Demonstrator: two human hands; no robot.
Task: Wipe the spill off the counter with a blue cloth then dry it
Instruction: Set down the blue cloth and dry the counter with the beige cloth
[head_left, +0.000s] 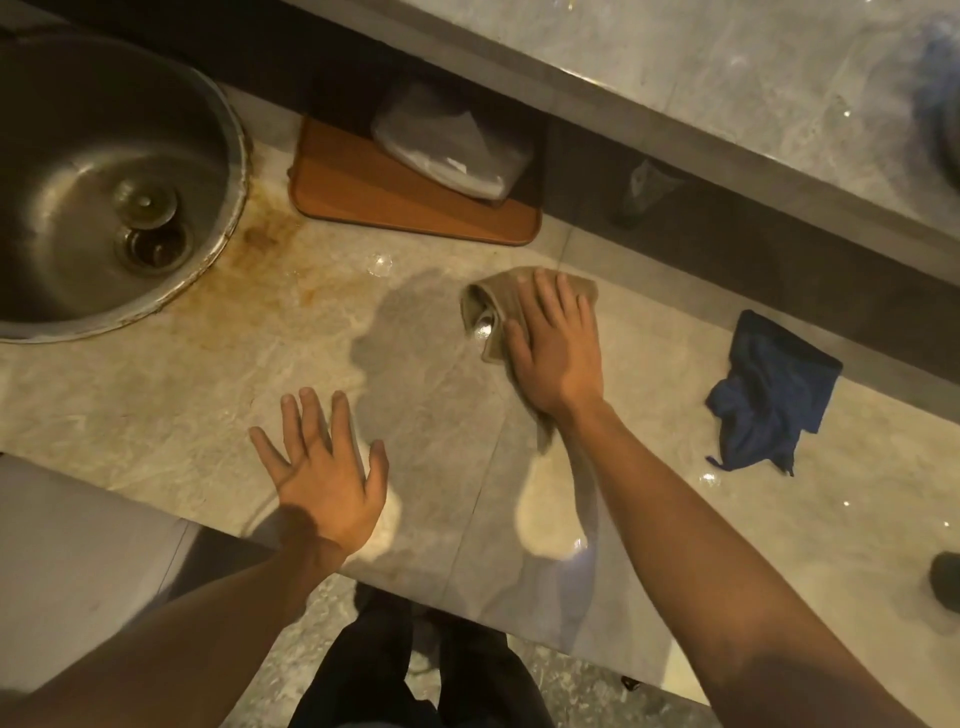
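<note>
A crumpled blue cloth (769, 395) lies on the marble counter (156, 395) at the right, with neither hand on it. My right hand (556, 348) presses flat on a tan cloth (493, 306) in the middle of the counter, fingers spread over it. My left hand (324, 457) rests flat on the counter near the front edge, fingers apart, holding nothing. A brownish stain (280, 260) spreads on the counter beside the sink. A glossy patch (561, 519) shows near the front edge under my right forearm.
A round steel sink (104, 208) sits at the left. An orange-brown tray (374, 197) carrying a clear plastic-wrapped pack (447, 150) stands at the back. A raised marble ledge (727, 93) runs behind. A dark object (945, 577) sits at the right edge.
</note>
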